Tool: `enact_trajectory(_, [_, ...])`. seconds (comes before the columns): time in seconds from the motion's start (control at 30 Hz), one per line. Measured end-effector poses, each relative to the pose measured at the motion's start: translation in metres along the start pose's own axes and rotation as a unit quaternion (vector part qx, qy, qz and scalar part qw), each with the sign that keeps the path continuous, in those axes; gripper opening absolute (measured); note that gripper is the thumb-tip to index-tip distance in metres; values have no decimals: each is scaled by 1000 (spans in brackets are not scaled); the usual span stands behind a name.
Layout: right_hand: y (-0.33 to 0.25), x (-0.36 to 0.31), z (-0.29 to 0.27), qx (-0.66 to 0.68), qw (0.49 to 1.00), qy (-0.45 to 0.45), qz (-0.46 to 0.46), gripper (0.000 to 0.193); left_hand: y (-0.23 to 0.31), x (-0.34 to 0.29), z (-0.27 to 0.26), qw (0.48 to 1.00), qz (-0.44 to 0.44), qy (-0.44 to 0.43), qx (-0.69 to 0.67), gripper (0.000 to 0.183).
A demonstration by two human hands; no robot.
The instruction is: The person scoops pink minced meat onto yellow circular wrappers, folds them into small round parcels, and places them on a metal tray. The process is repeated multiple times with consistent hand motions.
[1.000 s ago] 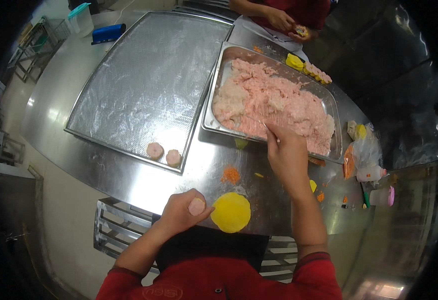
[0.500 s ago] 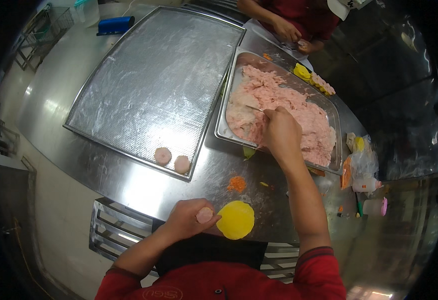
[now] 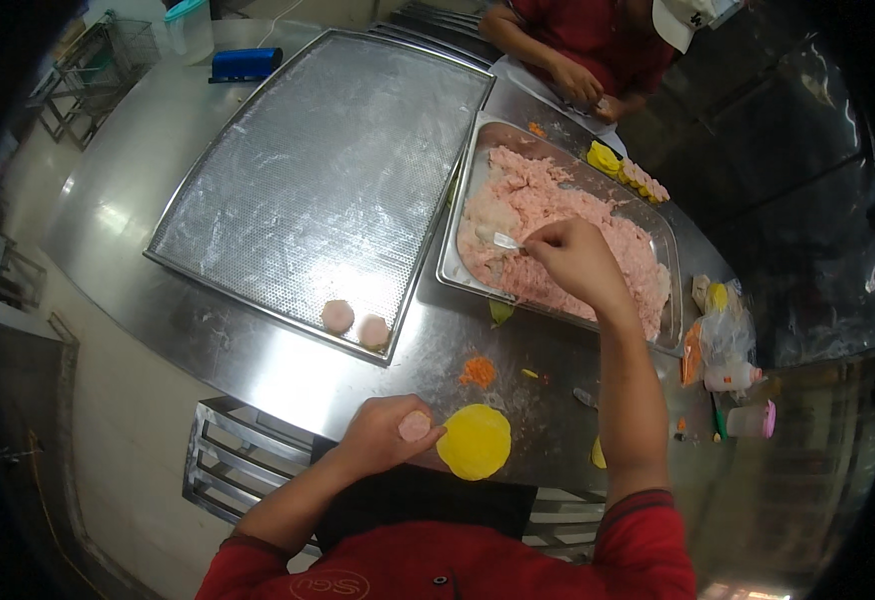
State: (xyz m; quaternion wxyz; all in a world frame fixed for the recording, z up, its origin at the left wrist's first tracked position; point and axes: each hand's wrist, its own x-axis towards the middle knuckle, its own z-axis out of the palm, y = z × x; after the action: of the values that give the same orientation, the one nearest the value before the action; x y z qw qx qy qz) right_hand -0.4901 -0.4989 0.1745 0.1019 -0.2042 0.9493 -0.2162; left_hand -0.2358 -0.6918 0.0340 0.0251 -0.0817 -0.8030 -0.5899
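Observation:
My left hand [image 3: 383, 435] is closed round a small dumpling, its round pink meat top [image 3: 415, 427] showing above the curled fingers. Beside its thumb lie round yellow wrappers [image 3: 475, 442]. My right hand [image 3: 573, 258] pinches a small spatula [image 3: 506, 241], whose pale flat blade sits over the pink minced meat [image 3: 613, 240]. That meat fills much of a deep steel pan [image 3: 455, 272]. Left of the pan, two finished-looking dumplings, one [image 3: 338, 317] next to the other [image 3: 374, 331], stand at the near corner of a perforated metal tray [image 3: 308, 150].
A heap of grated orange carrot [image 3: 477, 372] lies on the steel table [image 3: 258, 370]. Across the pan, a co-worker's hands [image 3: 588, 90] are near yellow wrappers [image 3: 605, 157] and a row of dumplings [image 3: 648, 183]. Plastic bags [image 3: 726, 335] and a pink-lidded container [image 3: 751, 420] are at right.
The spatula's blade has turned so that its flat face shows, and my right wrist has bent. My left hand keeps hold of the dumpling. The whole view has shifted slightly.

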Motion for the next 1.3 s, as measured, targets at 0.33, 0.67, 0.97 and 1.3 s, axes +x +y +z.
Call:
enact_trajectory(0.33, [-23, -176, 53, 277, 949, 21, -150, 21, 54, 14, -4, 991, -50, -32, -120, 25])
enact_trajectory(0.67, [14, -236, 89, 254, 938, 89, -216, 43, 94, 1, 21, 986, -56, -92, -124, 22])
enact_trajectory(0.97, [37, -256, 70, 222, 938, 130, -232, 49, 99, -12, 36, 989, -43, -81, -113, 21])
enact_trajectory(1.3, [40, -251, 72, 185, 934, 136, -274, 48, 108, -11, 39, 993, -35, -92, -71, 19])
